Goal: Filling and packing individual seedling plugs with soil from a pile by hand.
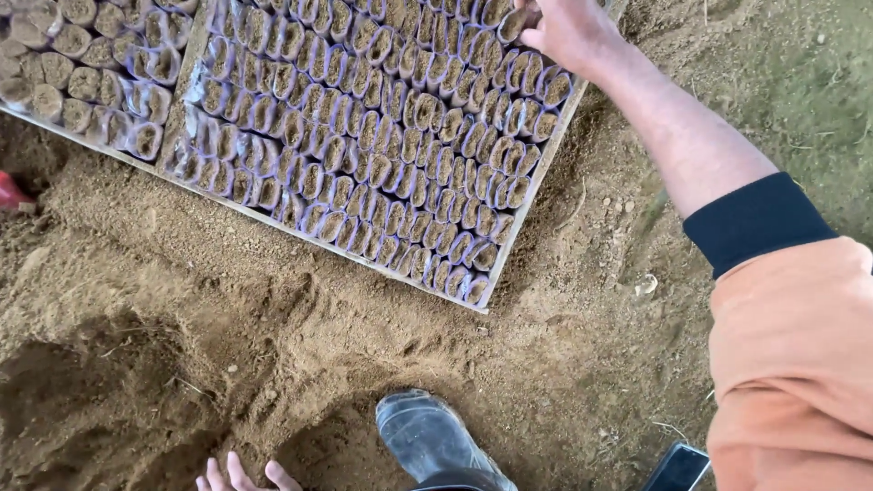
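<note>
The right hand (568, 32) is stretched out to the far edge of the scene, arm long, its fingers curled round a small clear plastic bag packed with brown soil (511, 23). That bag sits at the far end of the block, touching the filled bags next to it, with its mouth turned toward the camera. The grip looks closed on it, thumb side hidden.

Below it lies the big block of soil-filled plastic bags (364, 136), row on row, tight together and leaning slightly, held in by a thin pale wooden frame (536, 177). A second block of the same bags (91, 73) sits to the far left, across a narrow gap.

Down at the near edge the left hand (244, 475) shows only its fingertips, spread apart and resting on the loose brown soil heap (182, 300), holding nothing that can be seen. The two hands are well apart, one far, one near.

Just right of that hand stands a muddy grey rubber boot (432, 441). Near right is an orange sleeve (791, 364) with a black cuff (755, 223), and beside it a dark flat phone-like slab (677, 468). A red object (11, 193) peeks in at the left edge.

By the look of it, this is the seating step: one bag being fitted into the far row. Letting go calls for the bag to be upright, mouth up and pressed snug against its neighbours, so it doesn't tip and spill.
</note>
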